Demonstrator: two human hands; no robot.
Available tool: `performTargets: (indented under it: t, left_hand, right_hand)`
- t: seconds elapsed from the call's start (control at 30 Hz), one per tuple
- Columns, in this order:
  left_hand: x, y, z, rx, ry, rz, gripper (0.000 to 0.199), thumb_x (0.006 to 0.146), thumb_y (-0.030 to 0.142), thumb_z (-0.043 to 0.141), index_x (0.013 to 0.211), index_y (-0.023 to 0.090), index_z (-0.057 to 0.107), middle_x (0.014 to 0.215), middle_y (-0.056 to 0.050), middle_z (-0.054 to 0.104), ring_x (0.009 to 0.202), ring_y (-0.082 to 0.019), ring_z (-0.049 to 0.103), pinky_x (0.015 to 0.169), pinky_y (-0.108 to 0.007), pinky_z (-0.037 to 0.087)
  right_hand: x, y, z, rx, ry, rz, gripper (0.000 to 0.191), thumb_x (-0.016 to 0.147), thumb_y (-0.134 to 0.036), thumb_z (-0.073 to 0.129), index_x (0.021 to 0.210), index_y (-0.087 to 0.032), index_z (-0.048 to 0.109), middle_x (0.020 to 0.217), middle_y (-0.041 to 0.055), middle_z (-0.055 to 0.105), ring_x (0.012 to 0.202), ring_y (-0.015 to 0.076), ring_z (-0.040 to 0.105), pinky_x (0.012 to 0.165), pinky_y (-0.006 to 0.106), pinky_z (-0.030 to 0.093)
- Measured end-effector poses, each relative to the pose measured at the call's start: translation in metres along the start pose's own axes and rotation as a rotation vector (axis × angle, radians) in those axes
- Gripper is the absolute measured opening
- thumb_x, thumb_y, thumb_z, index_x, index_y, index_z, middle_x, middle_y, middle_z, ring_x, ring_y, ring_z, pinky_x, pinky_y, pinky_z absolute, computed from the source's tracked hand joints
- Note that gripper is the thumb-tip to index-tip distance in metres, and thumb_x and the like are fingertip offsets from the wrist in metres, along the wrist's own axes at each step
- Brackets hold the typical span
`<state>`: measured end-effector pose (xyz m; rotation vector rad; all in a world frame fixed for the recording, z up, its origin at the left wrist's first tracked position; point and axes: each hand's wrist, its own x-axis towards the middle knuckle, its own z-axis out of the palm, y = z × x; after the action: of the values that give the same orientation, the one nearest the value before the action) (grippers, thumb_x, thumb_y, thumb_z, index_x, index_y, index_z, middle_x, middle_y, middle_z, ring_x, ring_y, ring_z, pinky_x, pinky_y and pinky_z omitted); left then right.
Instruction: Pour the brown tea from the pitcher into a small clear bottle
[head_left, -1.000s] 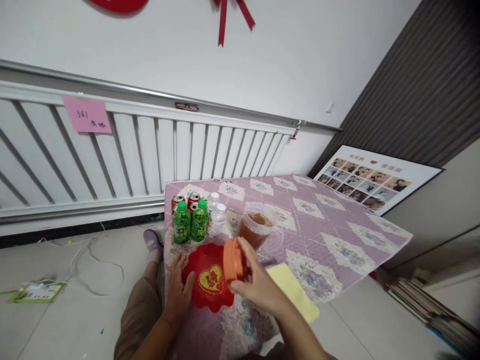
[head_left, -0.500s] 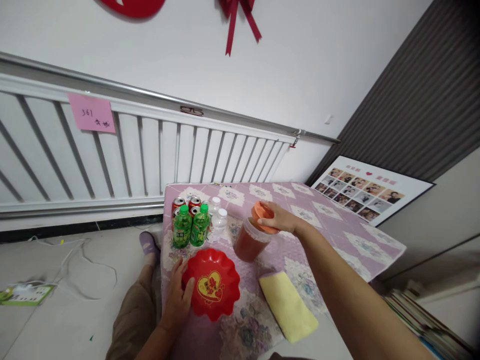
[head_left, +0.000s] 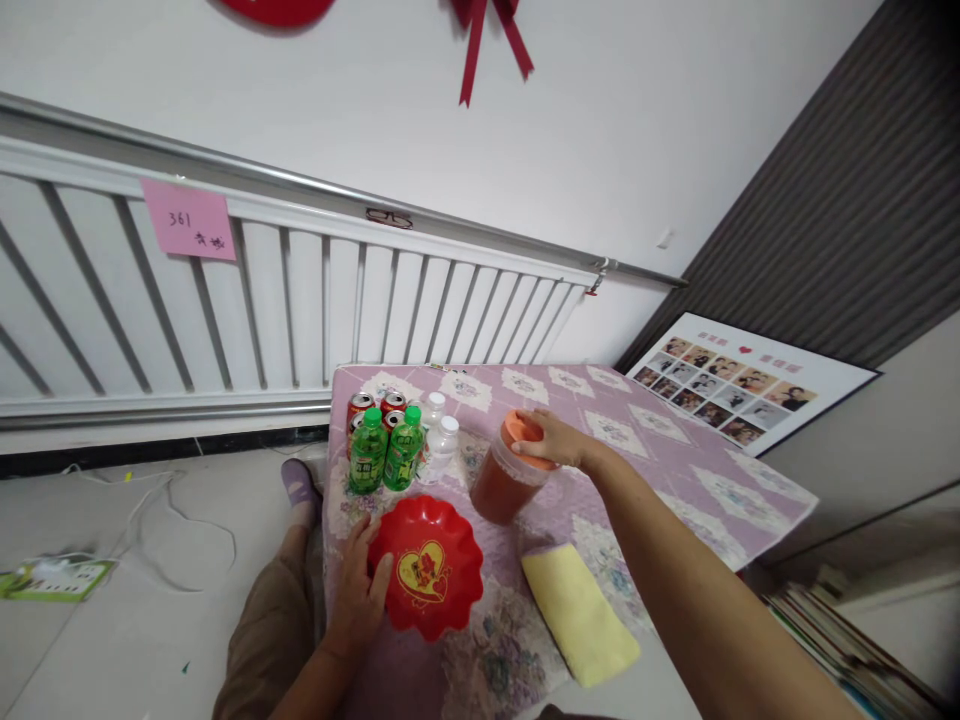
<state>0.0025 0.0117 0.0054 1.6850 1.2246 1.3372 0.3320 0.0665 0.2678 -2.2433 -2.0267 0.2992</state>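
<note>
My right hand (head_left: 559, 440) is closed on the orange lid (head_left: 520, 428) at the mouth of a clear plastic jar (head_left: 506, 488), which looks reddish-brown and leans slightly. Whether the lid is seated cannot be made out. At the near left, my left hand (head_left: 361, 590) grips the side of a red scalloped plate (head_left: 461, 540), its thumb over the rim and its fingers along the outside. The plate bears a yellow heart print. Behind it stand two green drink bottles (head_left: 386, 455), two white bottles (head_left: 442, 445) and several red cans (head_left: 361, 402).
A folded yellow cloth (head_left: 581, 615) lies at the table's near side. The table has a purple floral cover (head_left: 690, 455). A white radiator (head_left: 300, 300) runs along the wall behind. To the right leans a photo board (head_left: 724, 380). Cables and a power strip (head_left: 56, 578) lie on the floor.
The orange lid, tilted up in my right hand before, now lies flatter and lower over the jar's mouth. My left hand stays on the red plate. The view has shifted slightly.
</note>
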Motion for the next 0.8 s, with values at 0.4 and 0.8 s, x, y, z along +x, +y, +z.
performTargets:
  t: [0.4,0.8]
  left_hand:
    - [0.000,-0.003,0.001,-0.012,0.005,-0.023,0.044,0.089,0.031,0.051,0.131,0.019,0.055,0.144,-0.013,0.049,0.137,-0.029,0.043,0.116,-0.055,0.033]
    - [0.000,-0.001,-0.002,0.021,-0.027,-0.009,0.044,0.091,0.029,0.049,0.134,0.020,0.052,0.145,-0.012,0.047,0.138,-0.029,0.041,0.118,-0.055,0.030]
  right_hand:
    - [0.003,0.000,0.013,-0.011,-0.083,0.038,0.087,0.076,-0.053,0.065,0.149,-0.012,0.039,0.151,0.0215,0.037,0.136,0.0362,0.041,0.111,0.046,0.033]
    - [-0.005,0.001,0.024,-0.006,-0.113,0.117,0.093,0.077,-0.068,0.059,0.154,-0.024,0.031,0.163,0.0144,0.018,0.149,0.0410,0.011,0.116,0.055,0.020]
